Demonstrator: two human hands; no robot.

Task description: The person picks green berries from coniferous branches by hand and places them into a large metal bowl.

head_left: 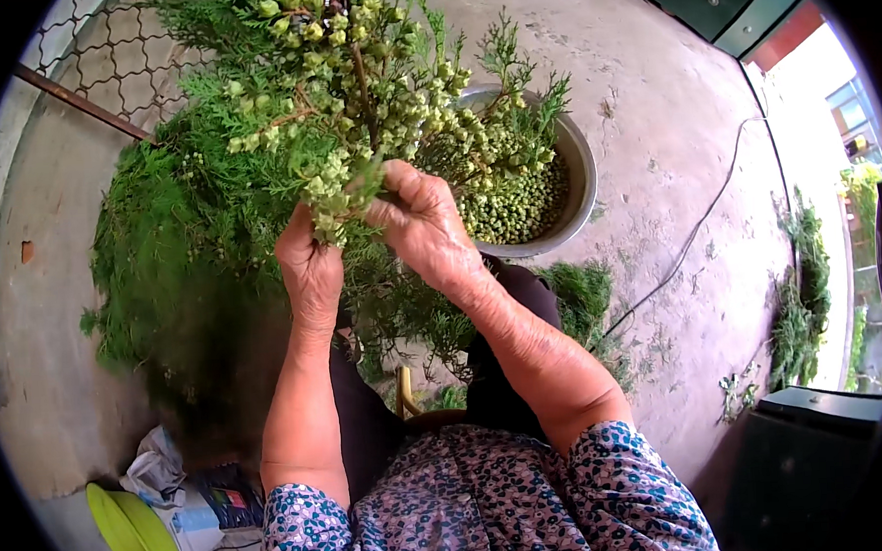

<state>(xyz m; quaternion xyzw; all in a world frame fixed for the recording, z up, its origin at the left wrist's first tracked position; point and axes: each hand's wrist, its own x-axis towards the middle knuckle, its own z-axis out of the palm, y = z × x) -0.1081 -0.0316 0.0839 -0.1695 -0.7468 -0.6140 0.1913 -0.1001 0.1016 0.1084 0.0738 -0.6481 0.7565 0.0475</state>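
Observation:
A large leafy conifer branch (362,90), thick with pale green cones, rises in front of me. My left hand (311,264) is closed at its lower end, by a cluster of cones (327,197). My right hand (426,221) is closed too, with thumb and forefinger pinched on a small green sprig (368,183) beside that cluster. What lies deeper inside the fingers is hidden. Just beyond my right hand, a round metal basin (586,183) holds many loose green cones (517,212). Part of the branch hangs over the basin.
A heap of cut green branches (159,230) lies at the left on the concrete floor (656,194). A dark cable (703,224) runs across the right side. A lime-green basin (135,536) and plastic bags (189,513) are at lower left, a dark box (805,456) at lower right.

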